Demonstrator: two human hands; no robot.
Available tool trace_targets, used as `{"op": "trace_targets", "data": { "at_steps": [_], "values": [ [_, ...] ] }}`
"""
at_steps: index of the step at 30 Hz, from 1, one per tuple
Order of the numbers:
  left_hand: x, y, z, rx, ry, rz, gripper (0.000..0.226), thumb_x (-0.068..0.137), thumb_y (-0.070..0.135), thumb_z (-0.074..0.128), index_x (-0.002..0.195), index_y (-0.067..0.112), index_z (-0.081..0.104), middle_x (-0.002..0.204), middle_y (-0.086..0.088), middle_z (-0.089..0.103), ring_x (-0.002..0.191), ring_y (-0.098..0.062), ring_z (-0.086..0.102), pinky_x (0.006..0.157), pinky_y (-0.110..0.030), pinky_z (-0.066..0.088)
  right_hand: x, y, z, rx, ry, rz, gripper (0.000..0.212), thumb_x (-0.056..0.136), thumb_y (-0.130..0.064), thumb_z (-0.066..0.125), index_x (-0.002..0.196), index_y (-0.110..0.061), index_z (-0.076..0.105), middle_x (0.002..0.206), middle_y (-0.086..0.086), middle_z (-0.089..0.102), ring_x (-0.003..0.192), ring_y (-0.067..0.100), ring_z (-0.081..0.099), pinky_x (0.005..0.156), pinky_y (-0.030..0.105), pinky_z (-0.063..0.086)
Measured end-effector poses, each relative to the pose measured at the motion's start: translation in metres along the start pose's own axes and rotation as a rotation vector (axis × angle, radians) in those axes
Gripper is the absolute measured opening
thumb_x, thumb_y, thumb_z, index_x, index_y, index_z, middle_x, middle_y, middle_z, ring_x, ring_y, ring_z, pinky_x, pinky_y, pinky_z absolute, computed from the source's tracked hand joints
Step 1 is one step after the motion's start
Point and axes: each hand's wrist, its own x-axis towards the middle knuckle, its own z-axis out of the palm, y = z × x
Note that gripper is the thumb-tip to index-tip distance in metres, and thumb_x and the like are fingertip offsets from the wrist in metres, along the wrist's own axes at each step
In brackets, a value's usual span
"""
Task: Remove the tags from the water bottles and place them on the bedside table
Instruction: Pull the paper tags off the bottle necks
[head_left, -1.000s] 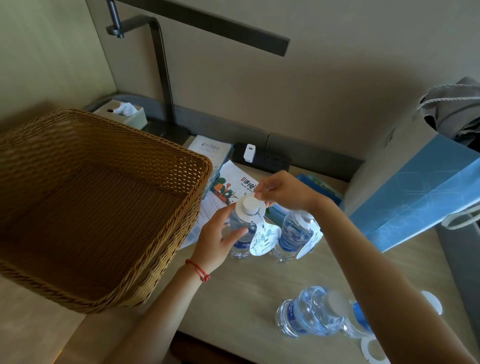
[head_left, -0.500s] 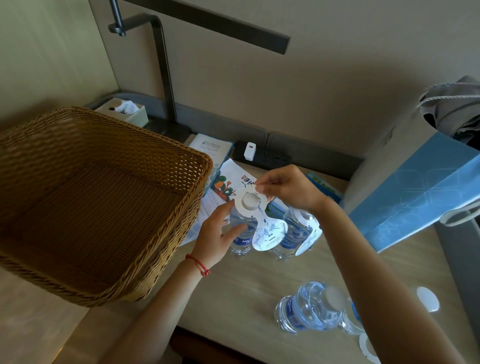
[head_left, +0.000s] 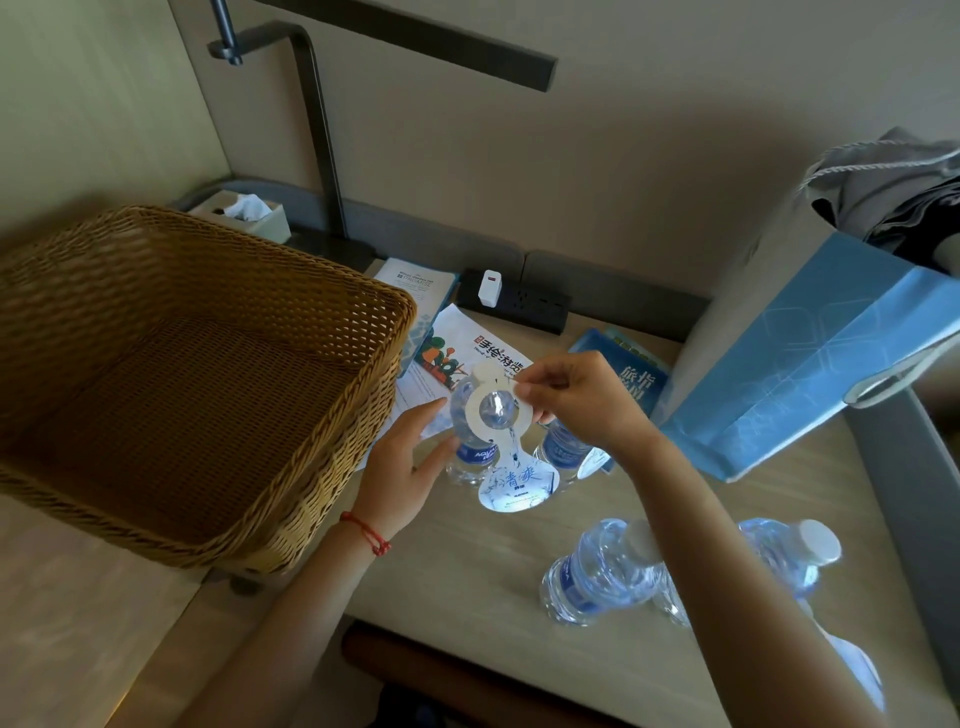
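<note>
Tags come off upward here. Far left sits a wicker basket (head_left: 171, 374), beside the bottles. The left hand (head_left: 402, 467) curls round the body of an upright water bottle (head_left: 470, 447) standing on the table (head_left: 467, 582). Just right of it, the right hand (head_left: 566, 397) pinches the white ring of the tag (head_left: 506, 452); the ring appears lifted clear of the cap, its printed tail hanging down in front of the bottle toward the camera. A second standing bottle (head_left: 563, 449) is partly hidden behind that hand. Judging by this, the tag only needs carrying aside and laying flat. Further right, two bottles (head_left: 602, 571) lie on their sides near the front edge.
</note>
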Motion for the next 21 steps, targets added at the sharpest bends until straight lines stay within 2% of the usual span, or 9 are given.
{"op": "trace_targets", "data": {
  "at_steps": [2, 5, 8, 10, 11, 13, 14, 17, 21],
  "values": [
    [-0.013, -0.001, -0.006, 0.043, 0.009, 0.006, 0.044, 0.085, 0.019, 0.060, 0.125, 0.004, 0.051, 0.127, -0.010, 0.056, 0.115, -0.017, 0.052, 0.094, -0.030, 0.044, -0.008, 0.000, 0.005, 0.008, 0.016, 0.031, 0.012, 0.086, -0.006, 0.061, 0.095, -0.003, 0.069, 0.071, 0.006, 0.066, 0.052, 0.010, 0.057, 0.057, 0.015, 0.052],
    [-0.032, -0.001, -0.012, 0.080, 0.038, 0.009, 0.041, 0.085, 0.018, 0.060, 0.124, 0.004, 0.053, 0.125, -0.009, 0.057, 0.116, -0.018, 0.053, 0.095, -0.030, 0.043, -0.019, 0.003, 0.017, 0.001, 0.044, 0.064, 0.011, 0.086, -0.008, 0.061, 0.092, -0.003, 0.069, 0.069, 0.007, 0.065, 0.056, 0.013, 0.057, 0.069, 0.028, 0.053],
    [-0.049, -0.002, -0.016, 0.120, 0.067, 0.004, 0.039, 0.086, 0.018, 0.061, 0.122, 0.004, 0.054, 0.123, -0.009, 0.059, 0.114, -0.018, 0.054, 0.094, -0.028, 0.041, -0.028, 0.011, 0.041, -0.006, 0.086, 0.100, 0.011, 0.085, -0.010, 0.062, 0.091, -0.005, 0.070, 0.070, 0.001, 0.063, 0.060, 0.009, 0.056, 0.071, 0.024, 0.051],
    [-0.060, -0.004, -0.018, 0.167, 0.069, -0.013, 0.042, 0.086, 0.025, 0.057, 0.122, 0.004, 0.055, 0.123, -0.010, 0.059, 0.114, -0.018, 0.053, 0.095, -0.031, 0.041, -0.033, 0.020, 0.061, -0.014, 0.109, 0.127, 0.010, 0.084, -0.010, 0.062, 0.088, -0.005, 0.071, 0.070, 0.001, 0.064, 0.060, 0.009, 0.056, 0.061, 0.012, 0.045],
    [-0.066, -0.005, -0.019, 0.196, 0.061, -0.026, 0.045, 0.086, 0.030, 0.054, 0.121, 0.004, 0.055, 0.123, -0.011, 0.059, 0.115, -0.019, 0.053, 0.096, -0.032, 0.042, -0.035, 0.026, 0.071, -0.027, 0.119, 0.140, 0.010, 0.084, -0.009, 0.062, 0.086, -0.003, 0.071, 0.071, 0.003, 0.065, 0.061, 0.013, 0.057, 0.056, 0.012, 0.042],
    [-0.077, -0.009, -0.019, 0.257, 0.034, -0.053, 0.051, 0.085, 0.038, 0.049, 0.122, 0.003, 0.055, 0.125, -0.013, 0.058, 0.117, -0.022, 0.052, 0.098, -0.033, 0.040, -0.037, 0.040, 0.092, -0.036, 0.129, 0.184, 0.011, 0.084, -0.007, 0.060, 0.084, -0.002, 0.071, 0.076, 0.005, 0.067, 0.066, 0.018, 0.055, 0.057, 0.020, 0.035],
    [-0.082, -0.012, -0.019, 0.285, 0.020, -0.066, 0.051, 0.085, 0.037, 0.049, 0.122, 0.002, 0.055, 0.125, -0.014, 0.058, 0.117, -0.024, 0.052, 0.098, -0.032, 0.039, -0.037, 0.047, 0.101, -0.028, 0.130, 0.216, 0.012, 0.084, -0.007, 0.060, 0.085, -0.003, 0.071, 0.078, 0.006, 0.067, 0.068, 0.017, 0.054, 0.060, 0.020, 0.033],
    [-0.094, -0.021, -0.018, 0.336, -0.009, -0.102, 0.046, 0.084, 0.028, 0.055, 0.121, 0.002, 0.056, 0.122, -0.017, 0.059, 0.115, -0.029, 0.054, 0.096, -0.032, 0.038, -0.035, 0.070, 0.120, -0.014, 0.118, 0.331, 0.014, 0.085, -0.006, 0.056, 0.085, -0.003, 0.070, 0.085, 0.012, 0.070, 0.075, 0.020, 0.057, 0.066, 0.023, 0.038],
    [-0.105, -0.030, -0.017, 0.366, -0.023, -0.145, 0.042, 0.088, 0.024, 0.059, 0.126, 0.007, 0.052, 0.129, -0.012, 0.055, 0.121, -0.023, 0.048, 0.097, -0.028, 0.034, -0.032, 0.092, 0.135, -0.037, 0.125, 0.412, 0.017, 0.084, 0.002, 0.050, 0.085, 0.001, 0.067, 0.089, 0.017, 0.069, 0.083, 0.030, 0.060, 0.071, 0.030, 0.044]
  ]
}}
